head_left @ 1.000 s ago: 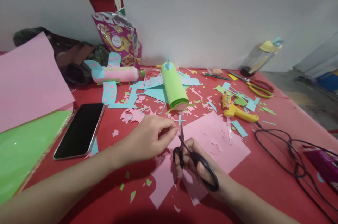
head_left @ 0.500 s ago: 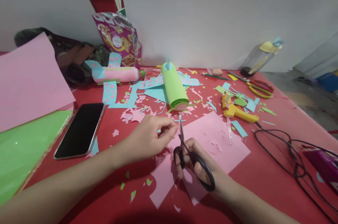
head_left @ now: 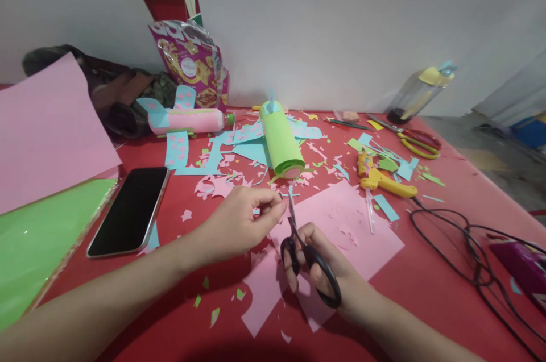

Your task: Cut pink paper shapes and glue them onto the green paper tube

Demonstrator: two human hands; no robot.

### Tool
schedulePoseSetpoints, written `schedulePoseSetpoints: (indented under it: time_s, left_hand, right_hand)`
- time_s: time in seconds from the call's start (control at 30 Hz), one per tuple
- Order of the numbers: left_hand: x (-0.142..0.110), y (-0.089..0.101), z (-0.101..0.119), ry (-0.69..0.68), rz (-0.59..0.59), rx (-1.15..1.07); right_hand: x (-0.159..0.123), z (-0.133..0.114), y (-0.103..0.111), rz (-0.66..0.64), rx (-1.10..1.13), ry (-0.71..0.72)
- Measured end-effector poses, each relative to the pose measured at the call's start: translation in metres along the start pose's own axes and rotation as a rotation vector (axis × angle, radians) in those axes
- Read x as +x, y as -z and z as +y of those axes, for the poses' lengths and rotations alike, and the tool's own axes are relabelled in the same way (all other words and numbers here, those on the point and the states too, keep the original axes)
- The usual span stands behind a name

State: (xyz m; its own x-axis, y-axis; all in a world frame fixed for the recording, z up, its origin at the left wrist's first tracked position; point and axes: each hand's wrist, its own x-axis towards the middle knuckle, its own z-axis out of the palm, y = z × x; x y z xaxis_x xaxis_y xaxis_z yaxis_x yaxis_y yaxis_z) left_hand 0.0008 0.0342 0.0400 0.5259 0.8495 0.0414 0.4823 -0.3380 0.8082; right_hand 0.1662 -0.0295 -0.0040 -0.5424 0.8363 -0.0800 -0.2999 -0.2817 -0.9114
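Note:
My right hand (head_left: pixel 318 271) grips a pair of scissors (head_left: pixel 324 277) by the black handles, thumb and fingers in the loops. Their blades point away from me, and the tips are beside the fingertips of my left hand (head_left: pixel 245 220). That hand is pinched closed; whatever lies between its thumb and forefinger is too small to make out. Beneath both hands is a cut sheet of pink paper (head_left: pixel 362 237). Just beyond the blades lies a green paper-covered tube (head_left: pixel 284 143) with light blue wings and a fin.
A phone (head_left: pixel 130 211) lies left, near green sheets (head_left: pixel 46 242) and pink paper (head_left: pixel 51 134). Farther back are a pink bottle plane (head_left: pixel 187 120) and snack bag (head_left: pixel 191 66). A yellow glue gun (head_left: pixel 384 180) with black cable (head_left: pixel 464 237) sits right, amid paper scraps (head_left: pixel 213 186).
The scissor handles have come slightly closer together as the right loop moved left. My left hand has barely shifted.

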Motion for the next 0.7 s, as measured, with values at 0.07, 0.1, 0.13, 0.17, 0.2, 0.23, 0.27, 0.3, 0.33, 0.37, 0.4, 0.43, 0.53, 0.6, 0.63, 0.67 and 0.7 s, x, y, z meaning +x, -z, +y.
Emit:
schedulePoseSetpoints:
  time_s: [0.07, 0.1, 0.13, 0.17, 0.2, 0.23, 0.27, 0.3, 0.33, 0.37, 0.4, 0.43, 0.53, 0.6, 0.63, 0.67, 0.7]
  left_hand:
    - [0.0, 0.0, 0.0, 0.004, -0.004, -0.009]
    - [0.0, -0.001, 0.0, 0.008, -0.006, -0.009]
    - [0.0, -0.001, -0.001, 0.012, -0.007, -0.008]
    - [0.0, -0.001, -0.001, 0.015, -0.006, -0.005]
    - [0.0, -0.001, -0.002, 0.018, -0.004, -0.001]
    - [0.001, -0.002, -0.002, 0.019, -0.002, 0.004]
    - [0.001, -0.002, -0.002, 0.016, 0.0, 0.006]
    - [0.001, -0.003, -0.002, 0.014, 0.002, 0.007]
    - [0.001, -0.003, -0.001, 0.017, 0.007, 0.004]
    - [0.001, -0.004, -0.001, 0.023, 0.013, -0.001]
    - [0.001, -0.004, 0.0, 0.033, 0.02, -0.009]
    - [0.0, -0.005, 0.001, 0.046, 0.026, -0.018]
    - [-0.002, -0.008, 0.003, 0.086, 0.045, -0.051]
    - [-0.004, -0.01, 0.003, 0.102, 0.055, -0.066]
    - [-0.004, -0.011, 0.002, 0.108, 0.057, -0.069]
    - [-0.005, -0.011, 0.002, 0.112, 0.056, -0.071]
    - [-0.005, -0.012, 0.002, 0.114, 0.052, -0.072]
  right_hand:
    - [0.0, 0.002, 0.0, -0.003, 0.018, 0.01]
    - [0.0, 0.003, 0.0, -0.005, 0.02, 0.014]
    - [0.0, 0.003, 0.0, -0.007, 0.019, 0.01]
    - [0.0, 0.003, 0.0, -0.007, 0.02, 0.009]
    - [0.0, 0.003, 0.0, -0.005, 0.021, 0.008]
    - [0.0, 0.003, 0.0, -0.001, 0.022, 0.007]
    - [0.001, 0.002, 0.0, 0.002, 0.023, 0.01]
    - [0.001, 0.001, -0.001, 0.006, 0.022, 0.012]
    - [0.001, 0.001, -0.001, 0.01, 0.018, 0.01]
    - [0.001, -0.001, -0.001, 0.015, 0.01, 0.008]
    - [0.001, -0.002, -0.001, 0.02, 0.003, 0.007]
    - [0.001, -0.002, -0.001, 0.026, -0.003, 0.003]
    - [0.001, -0.003, -0.002, 0.04, -0.015, -0.005]
    - [0.001, -0.002, -0.002, 0.043, -0.003, -0.001]
    - [0.001, 0.0, -0.001, 0.044, 0.01, 0.003]
    - [0.001, 0.001, -0.001, 0.044, 0.024, 0.006]
    - [0.001, 0.001, -0.001, 0.043, 0.034, 0.006]
